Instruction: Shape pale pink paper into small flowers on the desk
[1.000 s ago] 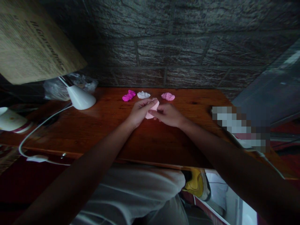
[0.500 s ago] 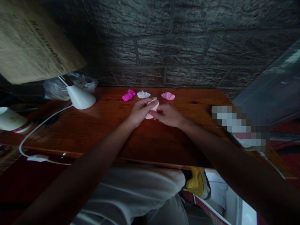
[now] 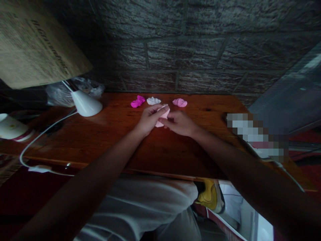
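Note:
Between my two hands is a pale pink, soft, crumpled piece [image 3: 164, 115], perhaps paper or cloth. My left hand [image 3: 149, 119] is closed on its left side, thumb lying across the top. From the right, my right hand [image 3: 182, 123] pinches it, its fingertips partly hidden. Behind them on the wooden table lie a magenta crumpled piece [image 3: 137, 101], a white crumpled piece [image 3: 153, 100] and a pink crumpled piece [image 3: 180, 102], all apart from my hands.
A lamp with a white base [image 3: 87, 103] and a printed shade [image 3: 42, 47] stands left on the table [image 3: 100, 134]. Left of it is a paper cup [image 3: 12, 129], with a clear plastic bag [image 3: 60, 93] behind. A blurred-out object [image 3: 253, 134] lies right. A stone wall [image 3: 163, 53] rises behind.
My hands stay in nearly the same place, both holding the pale pink piece, whose outline differs slightly. The three crumpled pieces behind have not moved.

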`<state>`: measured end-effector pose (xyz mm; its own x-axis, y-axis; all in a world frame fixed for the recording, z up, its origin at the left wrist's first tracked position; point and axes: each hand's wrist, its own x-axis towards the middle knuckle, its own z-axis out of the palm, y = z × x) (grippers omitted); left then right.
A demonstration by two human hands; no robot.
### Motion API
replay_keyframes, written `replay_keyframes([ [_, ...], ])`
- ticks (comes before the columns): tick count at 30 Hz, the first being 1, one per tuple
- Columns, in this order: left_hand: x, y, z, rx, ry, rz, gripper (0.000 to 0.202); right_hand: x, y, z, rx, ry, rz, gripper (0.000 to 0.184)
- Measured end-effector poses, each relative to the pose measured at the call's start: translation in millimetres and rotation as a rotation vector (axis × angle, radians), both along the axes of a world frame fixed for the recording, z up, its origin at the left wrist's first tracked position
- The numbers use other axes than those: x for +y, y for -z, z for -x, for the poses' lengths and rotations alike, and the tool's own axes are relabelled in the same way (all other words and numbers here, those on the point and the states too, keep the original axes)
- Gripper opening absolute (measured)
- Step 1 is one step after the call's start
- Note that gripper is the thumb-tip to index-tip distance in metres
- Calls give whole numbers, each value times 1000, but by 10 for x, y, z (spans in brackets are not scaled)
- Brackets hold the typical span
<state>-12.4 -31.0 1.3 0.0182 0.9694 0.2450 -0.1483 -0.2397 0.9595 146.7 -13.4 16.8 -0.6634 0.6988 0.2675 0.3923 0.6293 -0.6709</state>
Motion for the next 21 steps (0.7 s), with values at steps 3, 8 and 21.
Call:
replay_keyframes([
  [3,-11,-18,-2,-7,3,5,28,-12,-17,-1,7,2,18,33],
  [8,-18,-35,-18,-48,21,22,29,-16,-23,-11,24,-2,58,36],
  [21,42,16,1,-89,-86,-29,26,35,47,3,147,-15,209,42],
])
